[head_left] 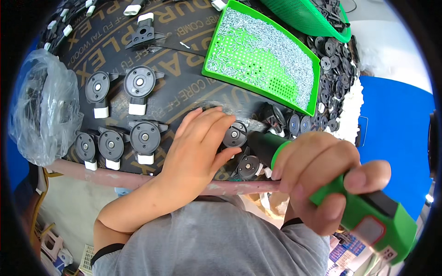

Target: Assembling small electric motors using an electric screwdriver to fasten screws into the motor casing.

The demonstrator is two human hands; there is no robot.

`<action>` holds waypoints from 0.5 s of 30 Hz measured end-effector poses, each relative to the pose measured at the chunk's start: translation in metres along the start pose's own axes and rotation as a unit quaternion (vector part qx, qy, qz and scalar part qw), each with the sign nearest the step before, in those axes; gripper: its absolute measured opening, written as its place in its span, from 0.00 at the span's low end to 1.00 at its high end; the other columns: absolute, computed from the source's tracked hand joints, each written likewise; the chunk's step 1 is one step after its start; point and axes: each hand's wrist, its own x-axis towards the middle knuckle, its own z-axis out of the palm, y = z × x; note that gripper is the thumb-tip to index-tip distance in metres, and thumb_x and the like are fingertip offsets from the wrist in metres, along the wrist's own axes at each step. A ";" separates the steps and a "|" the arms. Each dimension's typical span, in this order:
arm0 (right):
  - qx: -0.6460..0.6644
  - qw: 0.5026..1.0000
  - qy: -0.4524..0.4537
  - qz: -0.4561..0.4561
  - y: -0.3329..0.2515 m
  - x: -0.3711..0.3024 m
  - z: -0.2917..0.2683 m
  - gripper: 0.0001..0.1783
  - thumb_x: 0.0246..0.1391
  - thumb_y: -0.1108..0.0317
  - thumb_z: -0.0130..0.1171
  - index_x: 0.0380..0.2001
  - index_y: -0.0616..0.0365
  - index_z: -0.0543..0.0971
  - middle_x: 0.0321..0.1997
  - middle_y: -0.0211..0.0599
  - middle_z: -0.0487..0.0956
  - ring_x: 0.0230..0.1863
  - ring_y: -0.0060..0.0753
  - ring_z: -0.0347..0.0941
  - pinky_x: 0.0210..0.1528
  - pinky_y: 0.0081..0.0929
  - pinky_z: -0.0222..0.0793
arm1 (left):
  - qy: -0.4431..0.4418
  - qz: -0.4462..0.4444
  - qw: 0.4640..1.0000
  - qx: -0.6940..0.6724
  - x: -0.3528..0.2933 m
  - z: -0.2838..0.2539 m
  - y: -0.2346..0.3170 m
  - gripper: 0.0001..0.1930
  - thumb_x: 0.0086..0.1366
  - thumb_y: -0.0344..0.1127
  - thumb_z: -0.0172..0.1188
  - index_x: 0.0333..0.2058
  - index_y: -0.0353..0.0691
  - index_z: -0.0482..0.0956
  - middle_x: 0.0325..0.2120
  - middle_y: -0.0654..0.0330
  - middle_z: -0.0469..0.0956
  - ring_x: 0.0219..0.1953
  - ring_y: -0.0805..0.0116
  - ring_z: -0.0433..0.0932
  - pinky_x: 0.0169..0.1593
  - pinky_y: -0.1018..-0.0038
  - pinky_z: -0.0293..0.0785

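My right hand [317, 177] is wrapped round a green cordless screwdriver [400, 230]. Its black nose points left, with the tip at the right edge of a round black plastic part [237, 134]. My left hand [198, 138] lies over the left side of that part, its thumb and index finger on either side, holding it against the table. The lower side of the part is hidden by my hand. Just below it sits another round black part [248, 166], beside small white pieces. To the right of my left hand, a dark part [272, 115] leans near the screwdriver's nose.
Several black discs with white ends, such as this one [145, 138], stand in two rows on the left. A green tray [216, 73] of small screws lies at the back. Beside it are a green basket [304, 18] and a heap of black discs [334, 69]. A clear plastic bag [46, 106] sits far left.
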 end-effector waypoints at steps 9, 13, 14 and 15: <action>0.043 0.991 -0.123 0.038 0.008 0.015 -0.016 0.15 0.64 0.66 0.54 0.48 0.54 0.61 0.23 0.36 0.72 0.19 0.29 0.67 0.22 0.31 0.71 | 0.009 0.018 1.000 0.001 0.002 0.002 0.002 0.25 0.56 0.35 0.68 0.52 0.34 0.72 0.47 0.49 0.74 0.55 0.49 0.72 0.62 0.54 0.64; -0.005 0.997 0.062 0.050 0.010 0.000 0.011 0.16 0.65 0.65 0.54 0.49 0.54 0.61 0.24 0.38 0.72 0.20 0.31 0.69 0.23 0.31 0.72 | 0.014 0.001 1.000 0.020 0.002 0.001 0.003 0.26 0.56 0.35 0.68 0.51 0.32 0.73 0.47 0.49 0.74 0.54 0.49 0.73 0.61 0.54 0.65; -0.008 0.997 0.063 0.048 0.010 0.000 0.010 0.16 0.65 0.65 0.54 0.49 0.54 0.61 0.24 0.38 0.72 0.20 0.31 0.69 0.23 0.31 0.72 | 0.014 0.004 1.000 0.020 0.002 0.001 0.004 0.26 0.56 0.35 0.68 0.51 0.32 0.73 0.47 0.49 0.74 0.54 0.49 0.73 0.61 0.54 0.65; -0.001 0.998 0.037 0.051 0.010 0.001 0.007 0.16 0.66 0.64 0.53 0.50 0.54 0.61 0.24 0.38 0.72 0.20 0.31 0.69 0.23 0.31 0.72 | 0.014 0.004 1.000 0.023 0.002 0.001 0.003 0.26 0.56 0.35 0.68 0.51 0.32 0.72 0.47 0.49 0.74 0.54 0.49 0.73 0.61 0.54 0.65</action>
